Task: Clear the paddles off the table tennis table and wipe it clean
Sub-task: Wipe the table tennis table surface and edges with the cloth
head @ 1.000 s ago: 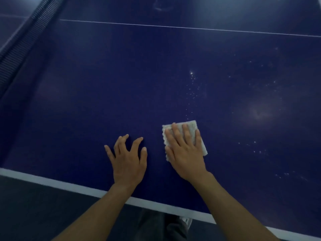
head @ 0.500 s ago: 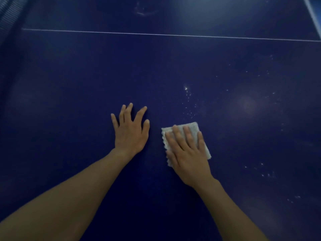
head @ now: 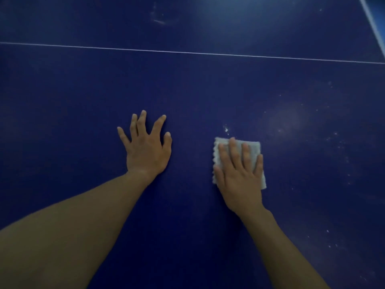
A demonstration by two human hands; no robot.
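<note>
The right hand (head: 239,176) lies flat with straight fingers, pressing a small white cloth (head: 253,148) onto the dark blue tabletop (head: 83,90). The left hand (head: 146,148) rests flat just to its left, fingers spread wide. White specks (head: 335,134) dot the tabletop to the right. A thin white line (head: 187,52) runs across the far side.

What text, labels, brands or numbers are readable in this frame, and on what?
None: no words, numbers or logos are legible.
Table tennis table: only a thin white line and white specks, no print.
Cloth under the right hand: plain, no label visible.
Left hand: flat on the table, nothing written on it.
</note>
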